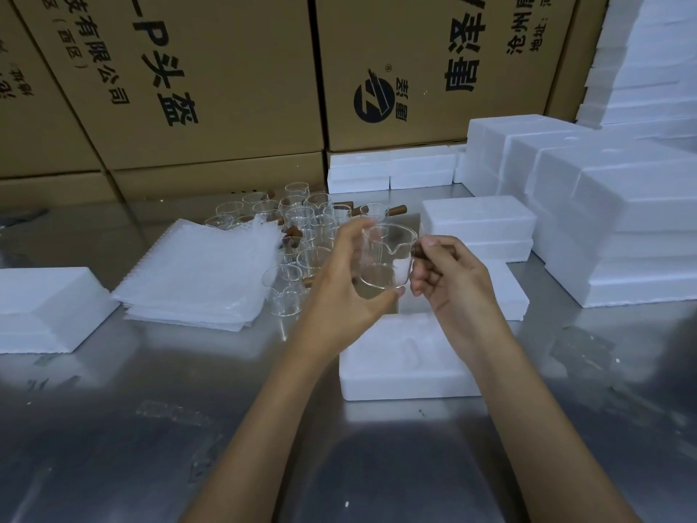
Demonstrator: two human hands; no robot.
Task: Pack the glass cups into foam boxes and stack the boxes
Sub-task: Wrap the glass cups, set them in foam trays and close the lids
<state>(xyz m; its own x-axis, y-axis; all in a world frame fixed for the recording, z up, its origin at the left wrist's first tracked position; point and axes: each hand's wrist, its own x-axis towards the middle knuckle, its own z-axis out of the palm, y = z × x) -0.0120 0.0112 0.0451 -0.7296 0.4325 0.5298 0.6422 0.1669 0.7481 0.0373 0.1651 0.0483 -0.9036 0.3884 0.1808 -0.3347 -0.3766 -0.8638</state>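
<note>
A clear glass cup (386,258) with a spout and a brown wooden handle is held in the air above the table's middle. My left hand (343,292) cups its body from the left, thumb under its base. My right hand (447,275) pinches the wooden handle on the right. Just below lies an open white foam box (399,366) with a moulded hollow, its lid (505,286) lying behind it. Several more glass cups (301,220) with wooden handles stand clustered behind my left hand.
A stack of bubble-wrap bags (200,273) lies left of the cups. A foam box (45,307) sits at the far left. Closed foam boxes (477,224) and taller stacks (622,205) fill the right side. Cardboard cartons (211,88) form a wall behind the steel table (151,428).
</note>
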